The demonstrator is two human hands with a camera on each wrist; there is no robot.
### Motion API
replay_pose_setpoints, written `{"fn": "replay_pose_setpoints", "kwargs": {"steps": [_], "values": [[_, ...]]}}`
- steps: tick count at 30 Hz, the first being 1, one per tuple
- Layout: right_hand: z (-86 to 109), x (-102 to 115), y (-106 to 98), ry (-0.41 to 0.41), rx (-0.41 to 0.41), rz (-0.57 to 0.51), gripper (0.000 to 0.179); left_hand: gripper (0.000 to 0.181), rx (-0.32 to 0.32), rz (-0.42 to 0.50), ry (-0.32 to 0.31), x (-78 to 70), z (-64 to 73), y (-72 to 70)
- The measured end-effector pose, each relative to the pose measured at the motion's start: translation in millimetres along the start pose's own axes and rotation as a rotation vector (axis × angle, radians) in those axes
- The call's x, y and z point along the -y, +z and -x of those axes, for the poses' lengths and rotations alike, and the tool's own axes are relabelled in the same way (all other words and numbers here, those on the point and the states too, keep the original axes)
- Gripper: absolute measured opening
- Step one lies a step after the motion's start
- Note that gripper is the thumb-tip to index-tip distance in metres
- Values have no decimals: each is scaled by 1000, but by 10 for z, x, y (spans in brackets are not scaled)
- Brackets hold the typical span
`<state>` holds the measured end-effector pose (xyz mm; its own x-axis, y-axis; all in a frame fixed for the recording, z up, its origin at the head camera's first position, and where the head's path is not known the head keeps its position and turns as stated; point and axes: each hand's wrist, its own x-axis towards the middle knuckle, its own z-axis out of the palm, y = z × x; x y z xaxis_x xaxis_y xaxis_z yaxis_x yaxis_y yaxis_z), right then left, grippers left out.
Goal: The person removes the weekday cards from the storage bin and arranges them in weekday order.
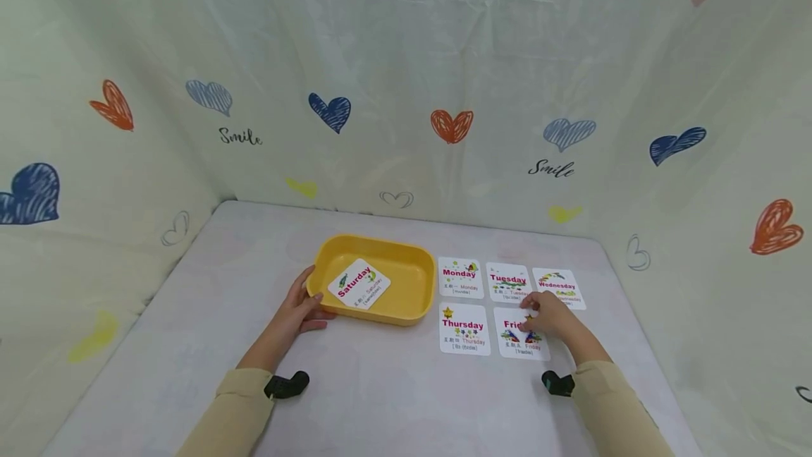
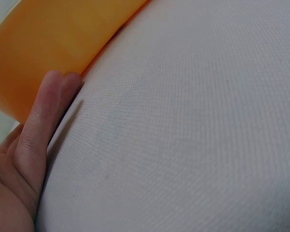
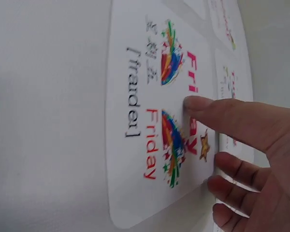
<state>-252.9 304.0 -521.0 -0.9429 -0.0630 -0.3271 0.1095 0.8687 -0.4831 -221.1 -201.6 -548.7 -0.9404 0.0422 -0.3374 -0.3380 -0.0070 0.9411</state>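
A yellow tray (image 1: 411,268) stands mid-table with a Saturday card (image 1: 359,283) lying in it. My left hand (image 1: 303,305) rests against the tray's left front corner. In the left wrist view its straight fingers (image 2: 36,130) lie along the tray's outer wall (image 2: 48,34). To the right of the tray lie the Monday (image 1: 460,277), Tuesday (image 1: 508,282), Wednesday (image 1: 560,288) and Thursday (image 1: 464,328) cards. My right hand (image 1: 547,316) presses one fingertip (image 3: 195,104) on the Friday card (image 3: 140,121), which lies flat. Its other fingers curl loosely at the card's edge.
The white table (image 1: 380,393) is walled on three sides by a pale curtain with hearts (image 1: 406,90). Its right edge runs close past the Wednesday card. Black wrist cameras (image 1: 287,385) sit on both beige sleeves.
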Motion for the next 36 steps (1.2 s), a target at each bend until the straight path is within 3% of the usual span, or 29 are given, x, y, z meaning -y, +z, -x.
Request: {"fn": "replay_pose_setpoints", "kwargs": {"steps": [9, 15, 21, 36], "values": [[48, 253, -70, -100, -57, -77, 50, 69, -26, -8, -17, 9, -31, 14], [48, 577, -73, -218, -91, -173, 49, 69, -25, -15, -9, 6, -14, 17], [32, 952, -22, -336, -73, -262, 47, 68, -19, -3, -10, 17, -15, 11], [-77, 1639, 245, -413, 2, -399, 44, 68, -17, 4, 1, 18, 11, 4]]}}
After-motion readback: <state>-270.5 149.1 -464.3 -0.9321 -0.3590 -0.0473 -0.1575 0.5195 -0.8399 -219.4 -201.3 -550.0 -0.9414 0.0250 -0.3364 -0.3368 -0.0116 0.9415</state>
